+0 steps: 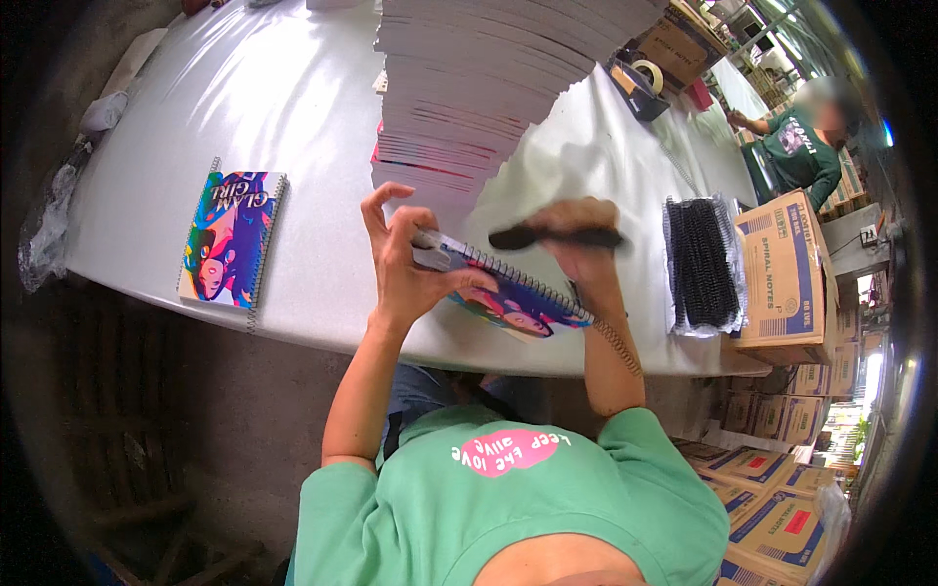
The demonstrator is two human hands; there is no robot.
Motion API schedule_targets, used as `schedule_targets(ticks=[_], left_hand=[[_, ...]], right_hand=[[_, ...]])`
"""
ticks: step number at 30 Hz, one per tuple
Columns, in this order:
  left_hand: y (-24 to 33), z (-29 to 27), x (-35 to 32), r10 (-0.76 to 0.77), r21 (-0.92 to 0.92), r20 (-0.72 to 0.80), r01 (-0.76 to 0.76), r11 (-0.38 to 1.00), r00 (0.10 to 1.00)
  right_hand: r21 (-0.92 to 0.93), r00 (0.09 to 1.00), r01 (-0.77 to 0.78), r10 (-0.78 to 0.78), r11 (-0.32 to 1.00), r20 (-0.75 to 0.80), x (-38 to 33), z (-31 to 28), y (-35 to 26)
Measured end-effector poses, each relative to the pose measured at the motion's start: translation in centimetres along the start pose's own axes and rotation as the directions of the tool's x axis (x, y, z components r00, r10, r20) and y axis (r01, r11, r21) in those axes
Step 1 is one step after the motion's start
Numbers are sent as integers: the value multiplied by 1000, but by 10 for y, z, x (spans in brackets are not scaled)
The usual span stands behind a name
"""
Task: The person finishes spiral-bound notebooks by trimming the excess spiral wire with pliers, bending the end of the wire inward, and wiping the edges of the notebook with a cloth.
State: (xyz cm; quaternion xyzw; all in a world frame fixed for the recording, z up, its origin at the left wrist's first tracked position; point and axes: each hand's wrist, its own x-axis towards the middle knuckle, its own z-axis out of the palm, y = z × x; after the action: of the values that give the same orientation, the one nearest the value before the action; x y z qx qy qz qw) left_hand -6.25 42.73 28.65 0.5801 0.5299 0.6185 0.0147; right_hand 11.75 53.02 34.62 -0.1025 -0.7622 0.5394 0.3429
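Above the table (322, 273), near its front edge: holding notebook (528, 320) tilted, spine uppermost, cover turned toward the body. Pinching its left end with left hand (399, 256), pressing thumb on the cover side and bringing fingers over the far side, lifting one finger clear. Probably gripping at that end to leave most of coil (532, 283) bare along the top.

Wrapping right hand (591, 217) round black tool (557, 238), just beyond the spine; blurring too much to tell the tightness of the hold, or whether touching coil. Perhaps slanting notebook to present its spine to tool. Seeing coil's tail (618, 347) trailing past the right end, in front of right forearm.

Moving outward: noting second notebook (230, 244) to the left, lying flat on the table, cover up, likely sitting aside so as not to crowd the hands. Facing stack (469, 88) straight ahead, rising tall just past the hands, probably standing there for easy reach from either side. To the right, finding black coils (702, 264) bundled on plastic, just beside box (782, 273), presumably lying close to suit right hand. Farther off, spotting tape dispenser (640, 88) near the table's far right, then co-worker (801, 151) beyond. Below right, seeing cartons (782, 527) piling up off the table, perhaps for saving room on top.
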Motion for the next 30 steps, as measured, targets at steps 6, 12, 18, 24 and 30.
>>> schedule_targets(ticks=[6, 12, 18, 24, 30], left_hand=[[-2, 3, -1, -136, -148, -27, 130, 980, 990], [10, 7, 7, -321, -437, -53, 267, 859, 946], [-5, 1, 1, -241, -252, 84, 255, 934, 967], [-10, 7, 1, -272, -381, 73, 279, 882, 960], [1, -14, -5, -536, -693, 176, 490, 528, 826]], right_hand=[[-215, 997, -80, 82, 973, 0, 9, 3, -2], [-257, 995, -77, 89, 963, 35, 16, 8, -1], [131, 982, -182, 187, 975, -26, 15, 21, -9], [-636, 994, -96, 107, 765, -21, 11, 3, 35], [-805, 811, -576, 218, 138, -543, -108, -64, 32]])
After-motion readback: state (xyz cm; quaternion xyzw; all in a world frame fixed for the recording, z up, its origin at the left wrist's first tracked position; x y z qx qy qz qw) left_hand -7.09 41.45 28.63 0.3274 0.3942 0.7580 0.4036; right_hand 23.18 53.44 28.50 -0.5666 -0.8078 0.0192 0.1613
